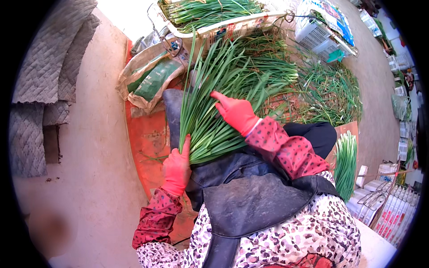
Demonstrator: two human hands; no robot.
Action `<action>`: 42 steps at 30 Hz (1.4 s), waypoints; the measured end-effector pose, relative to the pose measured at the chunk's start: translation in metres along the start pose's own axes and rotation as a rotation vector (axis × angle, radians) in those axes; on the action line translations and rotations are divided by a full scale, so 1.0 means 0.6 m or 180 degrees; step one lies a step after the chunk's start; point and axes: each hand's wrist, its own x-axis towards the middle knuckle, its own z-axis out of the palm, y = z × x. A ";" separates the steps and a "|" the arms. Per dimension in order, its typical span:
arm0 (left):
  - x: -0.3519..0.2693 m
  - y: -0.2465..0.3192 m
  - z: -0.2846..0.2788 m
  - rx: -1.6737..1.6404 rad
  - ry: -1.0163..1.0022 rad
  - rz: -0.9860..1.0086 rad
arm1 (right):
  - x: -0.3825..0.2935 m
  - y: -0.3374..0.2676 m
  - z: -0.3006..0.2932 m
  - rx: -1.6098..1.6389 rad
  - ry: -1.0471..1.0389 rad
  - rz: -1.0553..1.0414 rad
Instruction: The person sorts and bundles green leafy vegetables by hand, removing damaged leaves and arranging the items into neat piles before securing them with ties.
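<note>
A loose bundle of long green leafy stalks, like garlic chives (211,134), lies across my lap on a dark apron (234,171). My left hand (177,164), in a red glove, is at the bundle's lower left edge, thumb or finger raised along the leaves; its palm side is hidden. My right hand (234,109), also gloved in red, rests over the upper right of the bundle with a finger extended over the leaves. Whether either hand grips stalks cannot be told. Beyond it lies a heap of similar greens (268,72).
A white crate (234,24) of greens stands ahead, beside an open sack (152,80). Loose trimmings (328,90) cover the floor at the right. A tidy bunch of greens (346,164) lies on a board near my right side. Quilted covers (43,60) are at far left.
</note>
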 end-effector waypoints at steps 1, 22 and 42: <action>0.002 0.003 -0.005 0.0005 -0.0005 0.0004 | 0.005 0.014 0.007 -0.0140 -0.0086 -0.0136; 0.013 -0.004 0.044 -0.0400 0.0436 -0.0291 | -0.046 -0.187 0.073 0.1352 -0.0424 -0.1577; -0.004 -0.073 0.006 0.0440 0.0206 0.0070 | -0.050 -0.157 -0.086 0.0475 -0.1298 -0.0961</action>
